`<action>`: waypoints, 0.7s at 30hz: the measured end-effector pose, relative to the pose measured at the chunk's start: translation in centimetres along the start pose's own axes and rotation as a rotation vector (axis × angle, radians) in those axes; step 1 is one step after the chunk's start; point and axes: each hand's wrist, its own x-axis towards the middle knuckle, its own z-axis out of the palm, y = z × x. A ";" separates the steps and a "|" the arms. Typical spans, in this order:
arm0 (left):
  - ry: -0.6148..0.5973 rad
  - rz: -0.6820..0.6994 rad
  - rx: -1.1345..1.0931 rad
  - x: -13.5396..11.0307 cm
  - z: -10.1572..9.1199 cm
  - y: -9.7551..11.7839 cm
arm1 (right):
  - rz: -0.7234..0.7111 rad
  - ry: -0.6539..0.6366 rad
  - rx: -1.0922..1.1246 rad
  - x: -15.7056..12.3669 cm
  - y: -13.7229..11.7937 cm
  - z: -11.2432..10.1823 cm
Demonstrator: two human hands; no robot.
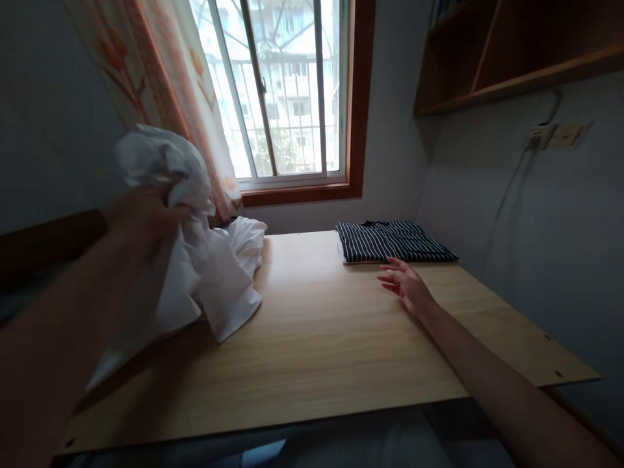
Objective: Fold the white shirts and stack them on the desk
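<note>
"Grip first: how does our left hand (153,211) stand?"

"We see it curled round a bunch of white cloth (212,279), raised above the left side of the surface (316,338). It is blurred, so we cannot tell where each fingertip presses."

"Why do we hold it up like that?"

"Probably so the loose folds can drop freely below our fist; one corner flares out toward the middle."

"And our right hand (409,289)?"

"We grasp nothing with it. Its fingers are loosely spread, just in front of the striped garment (394,243); whether they touch its near edge, we cannot tell."

"Why does that garment lie so neatly?"

"We find it folded flat at the far right, likely to save its shape."

"Farther out?"

"We see a white heap (248,240) behind the raised cloth, though we cannot tell whether the two are joined. Beyond, the curtain (160,78) hangs left of the window (290,97), perhaps gathered there to give us daylight."
</note>
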 end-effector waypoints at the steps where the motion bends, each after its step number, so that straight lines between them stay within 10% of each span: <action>1: -0.086 -0.005 0.108 -0.6 2.4 -0.4 | 0.027 -0.005 -0.031 -0.1 0.0 0.0; 4: -0.314 0.017 0.233 -4.2 10.4 -0.6 | 0.087 -0.014 -0.078 -0.4 0.2 0.1; 8: -0.135 0.093 0.319 -7.6 16.0 -0.8 | 0.091 0.000 -0.056 -0.5 0.6 0.2; 14: -0.291 -0.023 0.216 -4.2 13.3 -1.4 | -0.031 -0.036 -0.117 -0.2 2.0 0.3; 21: -0.004 0.116 0.053 -4.6 11.6 2.0 | -0.074 -0.021 -0.262 0.3 3.1 0.4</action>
